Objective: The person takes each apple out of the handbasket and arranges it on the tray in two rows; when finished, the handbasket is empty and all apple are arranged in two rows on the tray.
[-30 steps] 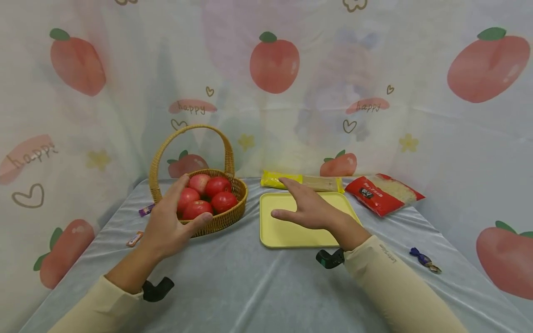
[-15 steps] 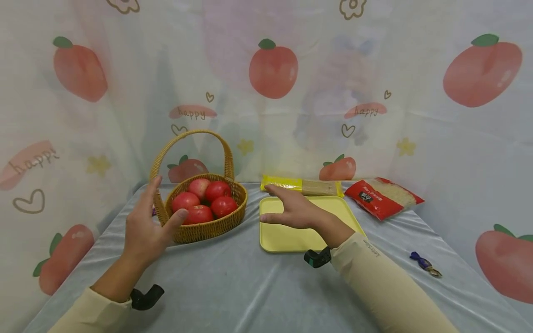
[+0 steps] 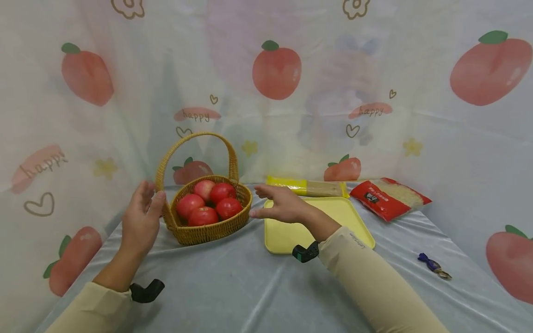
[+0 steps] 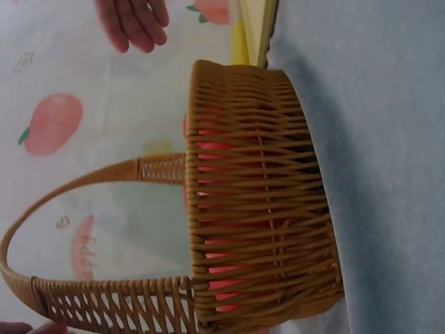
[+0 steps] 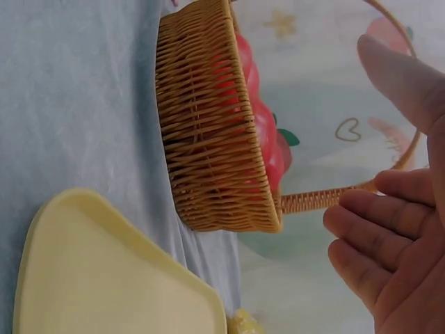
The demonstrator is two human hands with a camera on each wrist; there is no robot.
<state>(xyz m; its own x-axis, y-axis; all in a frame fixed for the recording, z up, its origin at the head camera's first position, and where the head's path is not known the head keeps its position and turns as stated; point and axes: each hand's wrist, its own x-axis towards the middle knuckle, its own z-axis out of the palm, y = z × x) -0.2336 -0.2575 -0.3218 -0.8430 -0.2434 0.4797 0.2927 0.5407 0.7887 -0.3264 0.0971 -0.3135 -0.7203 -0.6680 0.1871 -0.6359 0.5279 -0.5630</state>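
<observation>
A wicker basket (image 3: 204, 235) with a tall arched handle (image 3: 195, 135) holds several red apples (image 3: 203, 216). My left hand (image 3: 141, 219) is at the basket's left side, its fingers and thumb right by the foot of the handle; in the left wrist view its fingertips (image 4: 42, 328) show at the lower edge beside the handle. My right hand (image 3: 281, 206) hovers at the basket's right side, over the near-left part of a yellow tray (image 3: 320, 231). Its fingers (image 5: 379, 212) are extended toward the basket, thumb apart, with nothing held.
Behind the tray lies a yellow-ended packet of noodles (image 3: 322, 188). A red bag (image 3: 389, 199) with pale contents is at the back right. A purple wrapped candy (image 3: 434, 266) lies at the right. A patterned curtain (image 3: 275, 134) hangs around the table.
My left hand has moved left from in front of the basket to its left side, and its fingers have turned inward. My right hand has shifted left from over the tray toward the basket.
</observation>
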